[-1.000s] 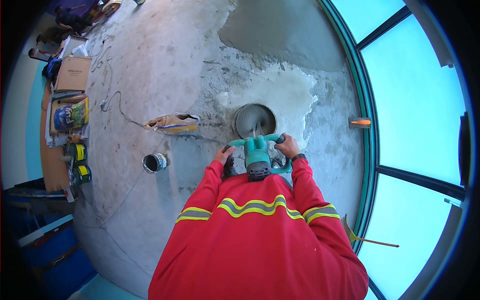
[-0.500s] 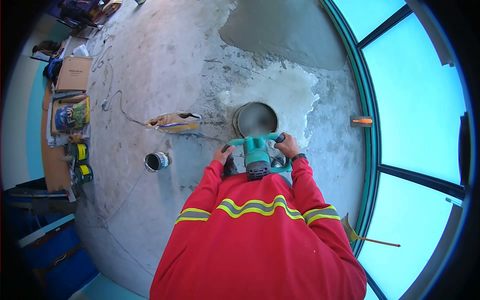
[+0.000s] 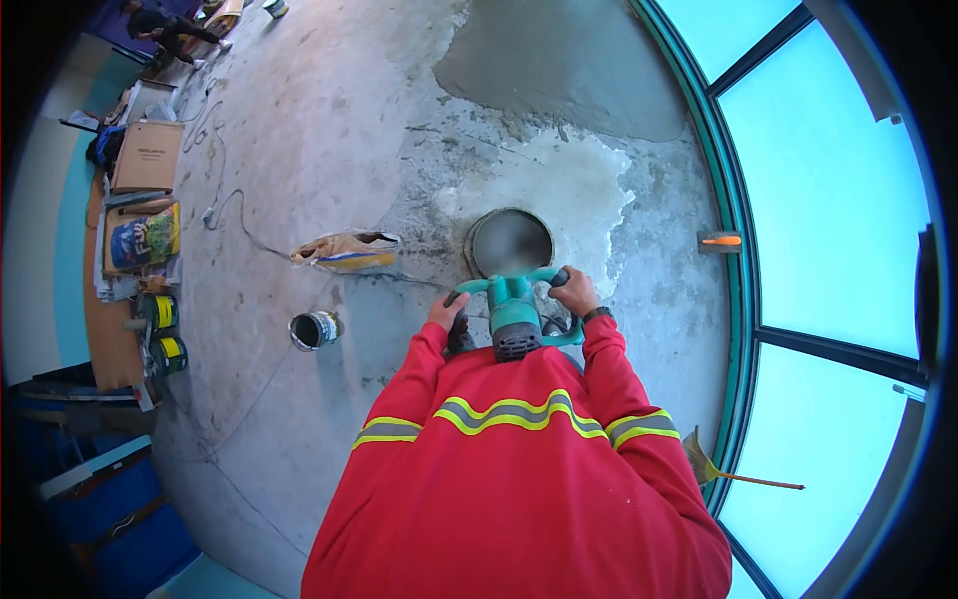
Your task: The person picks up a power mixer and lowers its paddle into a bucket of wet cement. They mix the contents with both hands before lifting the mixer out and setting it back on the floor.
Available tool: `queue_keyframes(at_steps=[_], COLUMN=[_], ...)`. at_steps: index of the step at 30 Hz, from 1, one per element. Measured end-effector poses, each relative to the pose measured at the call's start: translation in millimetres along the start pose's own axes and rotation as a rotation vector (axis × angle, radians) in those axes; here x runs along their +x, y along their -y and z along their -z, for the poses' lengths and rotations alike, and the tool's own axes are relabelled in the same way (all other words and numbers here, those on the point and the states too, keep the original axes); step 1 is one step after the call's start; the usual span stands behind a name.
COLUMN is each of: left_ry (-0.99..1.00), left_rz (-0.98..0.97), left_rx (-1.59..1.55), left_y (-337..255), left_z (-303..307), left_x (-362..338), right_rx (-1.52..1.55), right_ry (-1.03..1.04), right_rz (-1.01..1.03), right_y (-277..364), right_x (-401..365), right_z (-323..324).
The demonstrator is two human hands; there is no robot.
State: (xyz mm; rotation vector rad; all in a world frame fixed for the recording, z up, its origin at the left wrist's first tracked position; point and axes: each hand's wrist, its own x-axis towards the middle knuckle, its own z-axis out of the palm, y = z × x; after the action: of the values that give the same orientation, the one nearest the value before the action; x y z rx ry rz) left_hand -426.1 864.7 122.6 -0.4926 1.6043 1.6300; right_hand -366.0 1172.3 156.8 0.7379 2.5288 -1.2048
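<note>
A green handheld power mixer [image 3: 513, 311] with a dark vented motor end is held close against my red top. My left hand [image 3: 446, 309] is wrapped round its left handle, and my right hand [image 3: 576, 292] grips the right one. Just beyond the mixer stands a round bucket [image 3: 482, 272] holding grey, blurred contents. The mixer's lower end is not clearly visible there. To the left, an opened paper bag [image 3: 344, 252] lies on the concrete floor, with a smaller dark-mouthed bucket [image 3: 315, 329] nearer to me.
Wet grey screed [image 3: 569, 65] covers the floor ahead. A power cable [image 3: 242, 215] runs along the left. Cardboard [image 3: 148, 156] and tins [image 3: 168, 351] line the left wall. An orange-handled trowel [image 3: 720, 241] and a broom [image 3: 704, 464] are by the right window frame. Another person [image 3: 170, 30] is far left.
The person at the far left has shifted and shows more fully. My grip on the mixer is unchanged, and the grey contents of the bucket look slightly different.
</note>
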Motion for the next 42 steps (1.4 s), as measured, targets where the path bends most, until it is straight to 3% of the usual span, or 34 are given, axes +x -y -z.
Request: queue_keyframes(at_steps=[25, 42], left_ry=[0.020, 0.042], left_rz=[-0.011, -0.004], left_rx=[0.007, 0.181], left_y=[5.2, -6.7], left_z=[1.7, -6.8], left_x=[-1.8, 1.5], right_rx=[0.040, 0.115], right_ry=[-0.013, -0.012], right_rz=[0.033, -0.015], right_y=[0.1, -17.9], right_x=[-14.0, -21.9], right_z=[2.2, 1.1])
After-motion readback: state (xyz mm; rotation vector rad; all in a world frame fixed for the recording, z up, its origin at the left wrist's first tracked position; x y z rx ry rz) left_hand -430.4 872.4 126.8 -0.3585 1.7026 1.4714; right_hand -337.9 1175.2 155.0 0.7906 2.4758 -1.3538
